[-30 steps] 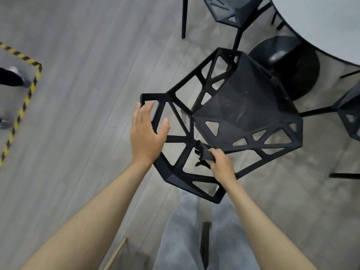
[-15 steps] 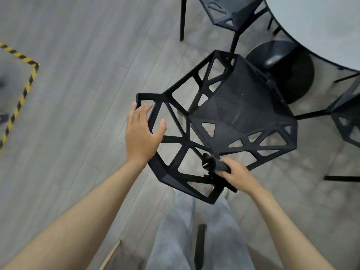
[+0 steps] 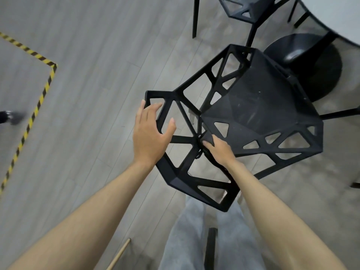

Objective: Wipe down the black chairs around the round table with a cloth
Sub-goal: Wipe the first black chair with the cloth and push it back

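Observation:
A black chair (image 3: 253, 106) with a faceted seat and an open lattice backrest stands right below me, its back toward my legs. My left hand (image 3: 150, 133) rests on the upper left corner of the backrest, fingers straight over the rim and thumb spread. My right hand (image 3: 220, 151) holds a dark cloth (image 3: 209, 138) and presses it where the backrest struts meet the rear of the seat. Most of the cloth is hidden under my fingers and blends with the black frame.
The round table (image 3: 335, 14) fills the top right, above its black disc base (image 3: 311, 61). A second black chair (image 3: 245, 10) stands at the top, and another chair's leg (image 3: 341, 114) pokes in at right. Yellow-black tape (image 3: 39, 98) marks the floor at left, near someone's shoe (image 3: 9, 115).
My right hand has slid the cloth from the lower backrest struts up to the joint at the rear of the seat. My left hand stays on the backrest corner.

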The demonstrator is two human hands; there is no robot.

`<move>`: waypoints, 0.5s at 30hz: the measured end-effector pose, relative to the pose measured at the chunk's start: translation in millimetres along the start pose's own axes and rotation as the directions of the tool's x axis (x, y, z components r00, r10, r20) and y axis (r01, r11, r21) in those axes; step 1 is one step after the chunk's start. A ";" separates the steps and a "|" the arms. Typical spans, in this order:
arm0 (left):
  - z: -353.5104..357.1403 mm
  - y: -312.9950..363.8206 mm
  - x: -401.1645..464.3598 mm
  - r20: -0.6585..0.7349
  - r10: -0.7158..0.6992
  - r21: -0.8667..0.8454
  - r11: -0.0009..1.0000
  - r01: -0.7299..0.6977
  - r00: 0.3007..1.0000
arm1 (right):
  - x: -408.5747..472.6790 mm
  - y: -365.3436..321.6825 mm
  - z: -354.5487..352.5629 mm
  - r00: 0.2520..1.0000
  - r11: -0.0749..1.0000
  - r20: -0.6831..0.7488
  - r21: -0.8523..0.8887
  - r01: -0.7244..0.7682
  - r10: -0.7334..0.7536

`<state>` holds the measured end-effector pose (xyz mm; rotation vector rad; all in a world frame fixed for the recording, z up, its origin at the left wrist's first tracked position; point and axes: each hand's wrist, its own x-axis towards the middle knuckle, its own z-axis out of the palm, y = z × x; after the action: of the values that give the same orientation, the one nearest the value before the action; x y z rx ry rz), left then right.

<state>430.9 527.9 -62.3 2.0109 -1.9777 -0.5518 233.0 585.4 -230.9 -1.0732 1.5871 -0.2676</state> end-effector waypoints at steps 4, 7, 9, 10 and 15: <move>-0.6 2.4 0.7 0.001 0.003 -0.025 1.000 -0.003 1.000 | -54.9 32.8 -28.0 0.995 0.996 0.080 -0.080 -0.045 0.051; -1.1 2.6 0.5 0.006 -0.001 -0.016 1.000 0.001 1.000 | -65.0 34.9 -34.4 0.986 0.978 0.165 -0.207 0.009 0.025; -1.6 2.6 0.6 0.006 -0.001 -0.002 1.000 0.001 1.000 | -52.6 24.2 -29.1 0.989 0.975 0.150 -0.222 0.019 0.015; -1.6 2.8 0.5 0.008 0.001 0.004 1.000 -0.001 1.000 | -42.8 18.8 -24.2 0.991 0.981 0.130 -0.191 0.020 0.005; -1.1 1.3 0.5 0.009 -0.005 0.019 1.000 0.005 1.000 | 3.6 -14.4 -5.1 0.995 0.990 0.066 -0.118 0.080 -0.072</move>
<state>430.2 527.2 -60.8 2.0288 -1.9909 -0.5467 235.8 572.8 -222.0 -1.2255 1.5246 -0.1899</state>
